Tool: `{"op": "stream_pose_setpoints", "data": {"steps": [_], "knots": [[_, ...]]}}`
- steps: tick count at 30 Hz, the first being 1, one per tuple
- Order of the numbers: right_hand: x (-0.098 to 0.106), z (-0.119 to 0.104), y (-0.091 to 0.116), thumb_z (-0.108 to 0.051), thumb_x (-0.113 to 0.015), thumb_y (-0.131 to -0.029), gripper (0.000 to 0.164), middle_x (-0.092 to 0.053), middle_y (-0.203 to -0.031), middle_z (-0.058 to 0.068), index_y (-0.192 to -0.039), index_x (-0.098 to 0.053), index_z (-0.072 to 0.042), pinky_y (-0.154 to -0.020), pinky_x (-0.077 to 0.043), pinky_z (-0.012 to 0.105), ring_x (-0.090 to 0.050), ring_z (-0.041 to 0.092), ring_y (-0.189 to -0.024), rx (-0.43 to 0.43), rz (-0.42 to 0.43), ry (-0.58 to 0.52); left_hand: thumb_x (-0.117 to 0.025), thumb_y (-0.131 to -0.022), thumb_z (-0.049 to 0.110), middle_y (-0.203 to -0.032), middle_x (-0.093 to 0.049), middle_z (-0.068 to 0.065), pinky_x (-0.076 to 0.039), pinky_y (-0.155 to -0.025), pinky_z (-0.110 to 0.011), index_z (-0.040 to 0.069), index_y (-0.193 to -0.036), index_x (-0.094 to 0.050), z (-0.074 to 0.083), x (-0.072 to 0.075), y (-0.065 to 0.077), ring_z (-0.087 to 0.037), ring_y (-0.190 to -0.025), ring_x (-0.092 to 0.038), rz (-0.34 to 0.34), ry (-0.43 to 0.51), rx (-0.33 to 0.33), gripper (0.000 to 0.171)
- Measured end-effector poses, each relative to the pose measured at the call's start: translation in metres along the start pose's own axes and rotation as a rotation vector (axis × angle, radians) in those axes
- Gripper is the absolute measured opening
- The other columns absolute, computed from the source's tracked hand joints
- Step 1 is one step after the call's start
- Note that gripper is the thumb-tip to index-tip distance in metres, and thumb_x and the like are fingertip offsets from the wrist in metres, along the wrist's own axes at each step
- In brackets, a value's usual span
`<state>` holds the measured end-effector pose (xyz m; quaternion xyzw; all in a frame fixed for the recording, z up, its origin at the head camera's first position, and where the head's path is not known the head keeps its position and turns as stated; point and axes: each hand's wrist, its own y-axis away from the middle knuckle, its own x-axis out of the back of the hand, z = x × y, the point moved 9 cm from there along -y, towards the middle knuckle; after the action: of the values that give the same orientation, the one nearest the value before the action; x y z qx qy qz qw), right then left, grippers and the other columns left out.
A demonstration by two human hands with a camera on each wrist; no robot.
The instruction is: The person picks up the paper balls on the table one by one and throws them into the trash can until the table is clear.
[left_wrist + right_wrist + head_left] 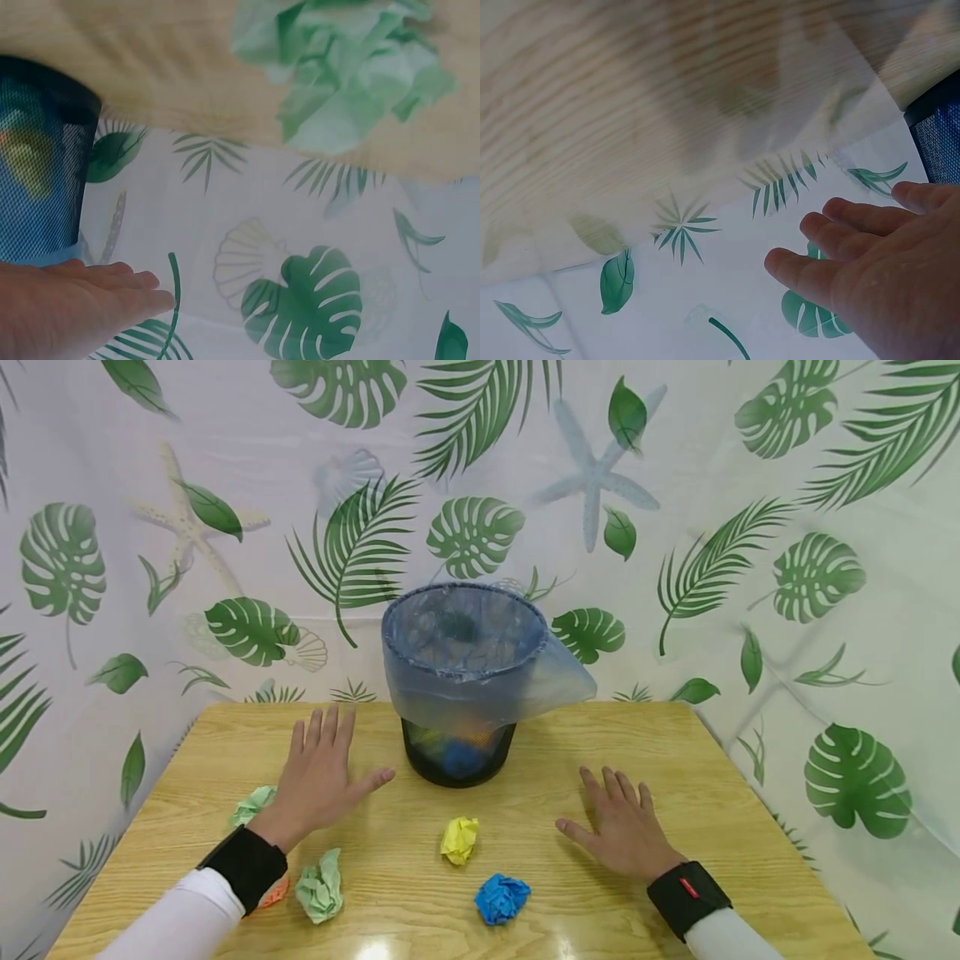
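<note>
My left hand (318,785) is held over the left part of the table, fingers straight and thumb spread, holding nothing. Close to its wrist are a light green crumpled paper ball (252,804), a second green one (320,887) and an orange one (274,892), partly hidden by the wristband. On the right side, my right hand (618,827) has extended fingers and nothing in its grasp. Between the hands lie a yellow paper ball (459,840) and a blue one (502,899). Behind them stands a black mesh bin (415,762) with crumpled paper inside.
A translucent blue bag (427,697) lines the bin and folds over its rim, with a corner sticking out to the right. The wooden table (600,739) ends at a leaf-printed cloth (517,460) behind and at both sides.
</note>
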<state>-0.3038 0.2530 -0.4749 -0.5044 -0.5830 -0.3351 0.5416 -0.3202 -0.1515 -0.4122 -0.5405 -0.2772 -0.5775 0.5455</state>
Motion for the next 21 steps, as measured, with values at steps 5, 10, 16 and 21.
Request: {"op": "stream_pose_setpoints", "data": {"steps": [5,10,16,21], "knots": [[0.000,-0.002,0.000,-0.070,-0.053,-0.096,0.092,-0.038,-0.154,0.035,-0.159,-0.037,-0.005,-0.112,-0.018,0.079,-0.033,0.056,-0.143,0.010,0.014,-0.006,-0.053,-0.094,0.074,-0.164,-0.020,-0.033,-0.003,-0.124,-0.065,-0.004,-0.160,-0.026,-0.006,-0.011,0.010,-0.052,-0.153,-0.010,-0.008,0.002,0.017,0.106],[-0.007,0.002,-0.001,-0.074,-0.050,-0.096,0.094,-0.036,-0.155,0.035,-0.159,-0.036,-0.005,-0.112,-0.016,0.079,-0.031,0.056,-0.143,0.017,0.011,-0.016,-0.050,-0.095,0.075,-0.165,-0.018,-0.033,-0.002,-0.124,-0.066,-0.003,-0.161,-0.023,-0.008,-0.016,0.016,-0.051,-0.153,-0.010,-0.013,0.008,0.014,0.106],[-0.005,0.001,-0.001,-0.073,-0.051,-0.095,0.094,-0.037,-0.155,0.035,-0.159,-0.036,-0.006,-0.112,-0.017,0.080,-0.032,0.056,-0.143,0.017,0.017,-0.014,-0.048,-0.095,0.077,-0.165,-0.017,-0.033,0.000,-0.124,-0.066,-0.002,-0.162,-0.022,-0.011,-0.019,0.019,-0.051,-0.153,-0.009,-0.015,0.013,0.016,0.107],[-0.003,-0.003,0.000,-0.073,-0.051,-0.096,0.093,-0.036,-0.156,0.034,-0.160,-0.035,-0.007,-0.113,-0.017,0.079,-0.031,0.055,-0.144,0.012,0.005,-0.016,-0.046,-0.094,0.078,-0.165,-0.015,-0.032,0.002,-0.124,-0.065,-0.002,-0.161,-0.023,-0.011,-0.023,0.021,-0.050,-0.154,-0.007,-0.038,0.005,0.026,0.107]]}}
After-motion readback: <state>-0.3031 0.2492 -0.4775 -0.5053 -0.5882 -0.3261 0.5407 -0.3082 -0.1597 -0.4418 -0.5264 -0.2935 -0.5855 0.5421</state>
